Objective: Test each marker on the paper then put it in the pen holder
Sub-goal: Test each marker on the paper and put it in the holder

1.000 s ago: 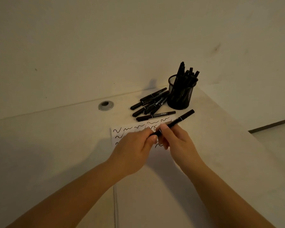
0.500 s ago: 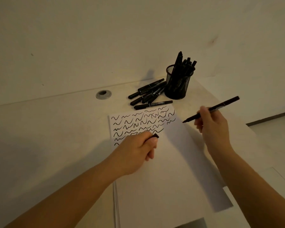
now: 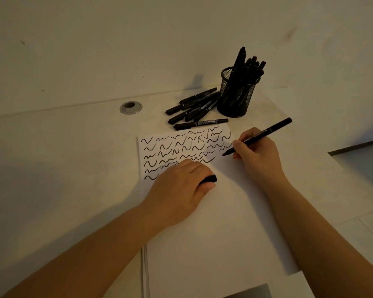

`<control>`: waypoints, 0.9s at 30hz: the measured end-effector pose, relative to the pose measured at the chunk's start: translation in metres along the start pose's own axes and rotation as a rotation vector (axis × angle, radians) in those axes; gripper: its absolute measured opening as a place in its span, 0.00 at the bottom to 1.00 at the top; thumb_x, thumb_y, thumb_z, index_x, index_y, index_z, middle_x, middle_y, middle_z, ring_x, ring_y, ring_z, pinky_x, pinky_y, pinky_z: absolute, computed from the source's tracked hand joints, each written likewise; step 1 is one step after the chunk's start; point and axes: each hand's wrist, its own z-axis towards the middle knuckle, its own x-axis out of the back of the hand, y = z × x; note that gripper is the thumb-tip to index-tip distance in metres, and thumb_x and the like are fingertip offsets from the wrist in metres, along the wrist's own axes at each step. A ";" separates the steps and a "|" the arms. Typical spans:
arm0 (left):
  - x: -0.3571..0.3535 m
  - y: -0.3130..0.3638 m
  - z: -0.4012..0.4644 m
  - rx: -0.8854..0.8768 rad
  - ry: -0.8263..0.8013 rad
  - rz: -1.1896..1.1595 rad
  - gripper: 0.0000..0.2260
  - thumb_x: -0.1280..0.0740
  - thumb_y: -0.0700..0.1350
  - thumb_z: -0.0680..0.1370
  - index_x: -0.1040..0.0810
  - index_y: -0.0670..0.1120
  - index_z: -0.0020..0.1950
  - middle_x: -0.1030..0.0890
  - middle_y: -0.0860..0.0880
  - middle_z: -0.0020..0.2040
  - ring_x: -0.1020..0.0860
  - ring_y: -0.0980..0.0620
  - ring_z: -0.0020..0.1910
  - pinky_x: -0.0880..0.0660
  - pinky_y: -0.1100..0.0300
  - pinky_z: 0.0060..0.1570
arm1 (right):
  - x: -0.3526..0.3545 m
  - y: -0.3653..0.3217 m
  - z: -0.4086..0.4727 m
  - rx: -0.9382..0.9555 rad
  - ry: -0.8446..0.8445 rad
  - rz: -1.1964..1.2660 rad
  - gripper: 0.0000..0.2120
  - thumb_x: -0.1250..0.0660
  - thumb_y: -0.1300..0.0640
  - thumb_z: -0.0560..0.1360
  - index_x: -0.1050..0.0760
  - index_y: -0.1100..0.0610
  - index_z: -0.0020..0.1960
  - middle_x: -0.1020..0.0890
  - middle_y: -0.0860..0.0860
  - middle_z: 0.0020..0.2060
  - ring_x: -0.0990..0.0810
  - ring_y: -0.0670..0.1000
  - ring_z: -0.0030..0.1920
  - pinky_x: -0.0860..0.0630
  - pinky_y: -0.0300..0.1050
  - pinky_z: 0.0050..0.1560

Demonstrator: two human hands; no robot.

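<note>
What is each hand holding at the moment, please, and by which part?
The right hand pinches an uncapped marker low on its barrel, near the tip. The left hand grips the cap, one end poking out past the fingers.

One head-worn wide-angle camera looks forward and steeply down from close above the pale surface [image 3: 52, 168]. Both forearms enter from the bottom edge, and the white sheet of paper [image 3: 213, 222] fills the near centre. The off-white wall [image 3: 138, 39] takes the upper third, bowed by the lens.
</note>
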 end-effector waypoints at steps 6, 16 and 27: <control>0.001 0.001 0.000 0.013 -0.006 -0.023 0.20 0.50 0.57 0.77 0.25 0.47 0.55 0.22 0.51 0.50 0.27 0.53 0.50 0.27 0.53 0.49 | -0.002 0.001 0.001 0.036 -0.040 -0.126 0.09 0.35 0.56 0.74 0.30 0.48 0.36 0.20 0.49 0.31 0.24 0.42 0.32 0.32 0.25 0.31; 0.001 0.003 -0.003 0.062 0.047 -0.038 0.18 0.47 0.56 0.77 0.24 0.46 0.54 0.21 0.51 0.49 0.25 0.53 0.46 0.26 0.57 0.45 | 0.010 -0.004 0.002 0.072 0.162 -0.144 0.10 0.34 0.57 0.74 0.30 0.45 0.39 0.23 0.42 0.35 0.25 0.38 0.36 0.32 0.26 0.33; 0.007 -0.003 -0.003 0.273 0.174 -0.198 0.12 0.40 0.55 0.77 0.24 0.50 0.53 0.20 0.55 0.43 0.28 0.60 0.35 0.34 0.74 0.36 | -0.016 -0.054 -0.017 -0.389 -0.010 0.724 0.13 0.42 0.54 0.78 0.25 0.56 0.38 0.21 0.50 0.24 0.25 0.47 0.26 0.29 0.37 0.26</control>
